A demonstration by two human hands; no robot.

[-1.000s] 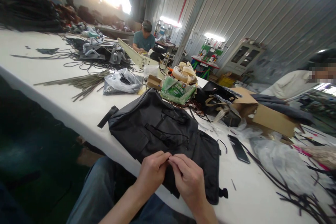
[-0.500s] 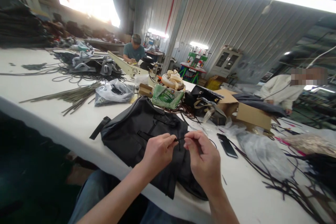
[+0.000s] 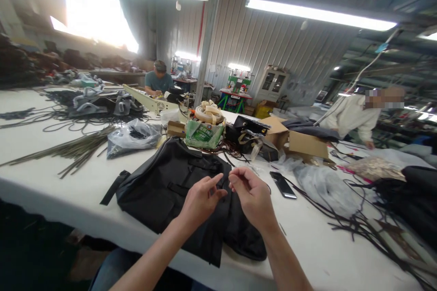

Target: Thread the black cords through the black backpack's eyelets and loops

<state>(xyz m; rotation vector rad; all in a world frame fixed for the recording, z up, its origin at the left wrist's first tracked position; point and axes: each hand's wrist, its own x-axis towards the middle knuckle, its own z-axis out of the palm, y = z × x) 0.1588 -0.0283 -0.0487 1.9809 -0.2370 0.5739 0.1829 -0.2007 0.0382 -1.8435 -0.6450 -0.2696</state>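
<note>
A black fabric bag [image 3: 150, 191] lies flat on the white table in front of me, with straps and a zip line across it. Above its right part, my left hand [image 3: 201, 198] has its index finger stretched out and its thumb apart, with nothing visible between them. Close beside it, my right hand [image 3: 254, 195] is pinched at thumb and index finger. A thin black cord [image 3: 269, 187] curves out behind that hand; the piece inside the pinch is mostly hidden. The fingertips of both hands are near each other but apart.
A phone [image 3: 283, 185] lies right of the bag. Behind are a green tub [image 3: 205, 135] with rolled tape, a plastic bag [image 3: 133, 138], and a cardboard box [image 3: 307, 145]. Black cords [image 3: 355, 223] spread at right. One person [image 3: 159, 79] sits across; another person [image 3: 351, 113] stands right.
My left hand has let go of the thin black cord and its fingers have opened. My right hand stays pinched. The camera view has swung right and up a little.
</note>
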